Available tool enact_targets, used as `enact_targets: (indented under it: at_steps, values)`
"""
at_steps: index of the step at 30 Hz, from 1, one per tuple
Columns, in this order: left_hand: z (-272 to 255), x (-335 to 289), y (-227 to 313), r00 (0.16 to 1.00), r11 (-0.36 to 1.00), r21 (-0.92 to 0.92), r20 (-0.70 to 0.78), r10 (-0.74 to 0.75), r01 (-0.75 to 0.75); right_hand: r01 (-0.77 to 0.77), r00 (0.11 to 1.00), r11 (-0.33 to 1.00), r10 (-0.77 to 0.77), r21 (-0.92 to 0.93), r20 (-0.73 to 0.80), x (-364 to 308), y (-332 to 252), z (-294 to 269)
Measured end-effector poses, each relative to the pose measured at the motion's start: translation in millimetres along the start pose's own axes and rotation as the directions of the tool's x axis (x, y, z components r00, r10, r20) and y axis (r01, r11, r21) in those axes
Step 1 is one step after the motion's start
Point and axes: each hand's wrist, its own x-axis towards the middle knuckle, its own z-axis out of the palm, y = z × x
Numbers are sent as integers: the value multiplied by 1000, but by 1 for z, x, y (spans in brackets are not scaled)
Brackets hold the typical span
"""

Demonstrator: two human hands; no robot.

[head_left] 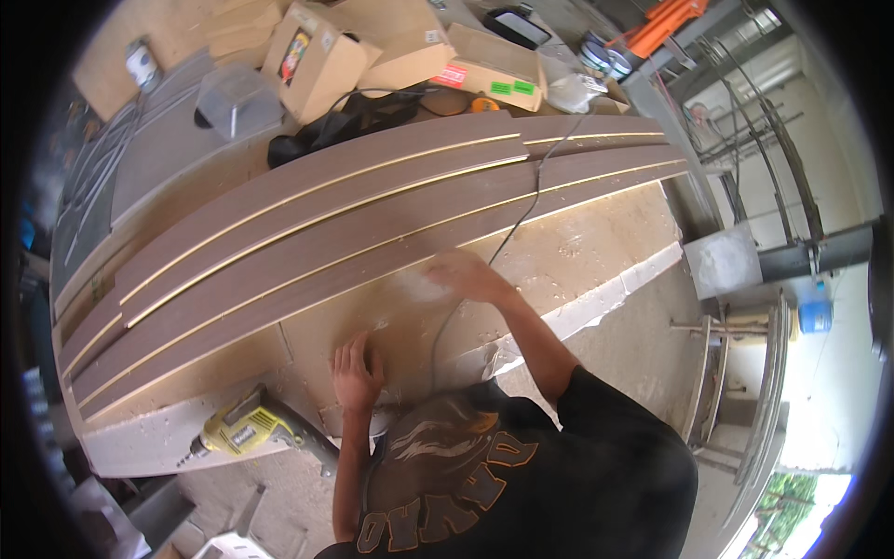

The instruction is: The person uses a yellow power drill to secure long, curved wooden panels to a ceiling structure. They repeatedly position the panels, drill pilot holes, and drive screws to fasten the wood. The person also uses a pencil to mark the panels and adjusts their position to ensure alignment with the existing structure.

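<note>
My left hand [356, 374] rests at the near edge of the worktable [596, 219], fingers stretched out and nothing visible in it. Over the tabletop, just short of the closest board, is my right hand [463, 277], smeared by motion. A pale blur shows beside its fingers; whether it is a held thing cannot be made out. Several long brown boards [307, 233] with light edges lie side by side along the table, some overlapping. To the left of my left hand, a yellow-green power drill [244, 430] lies on its side at the near edge, bit pointing left.
A dark cable [537, 182] crosses the boards and the tabletop. Behind them are open cardboard boxes [405, 51], a black bag [321, 140] and a clear plastic container [237, 102]. Small shavings dot the table. Wooden trestles [736, 391] stand at the right.
</note>
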Motion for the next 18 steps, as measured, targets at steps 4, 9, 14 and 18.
enact_targets:
  at_steps: [4, 9, 14, 18]
  values:
    - [17, -2, 2, 993, 998, -30, -108, 53, -57, -156, 931, 987, 158, 35, -330, -19, 30, -90]
    - [5, -18, -17, 991, 982, -182, -114, -71, 49, 9, 850, 949, 158, 315, -502, -47, 84, -93]
    - [-98, -53, -16, 749, 888, 24, -548, -372, 459, -95, 726, 819, 446, 566, -524, -104, 136, -73]
    - [-111, -134, -57, 523, 552, -18, -296, -799, 834, 112, 803, 659, 382, 744, -458, -108, 156, -76]
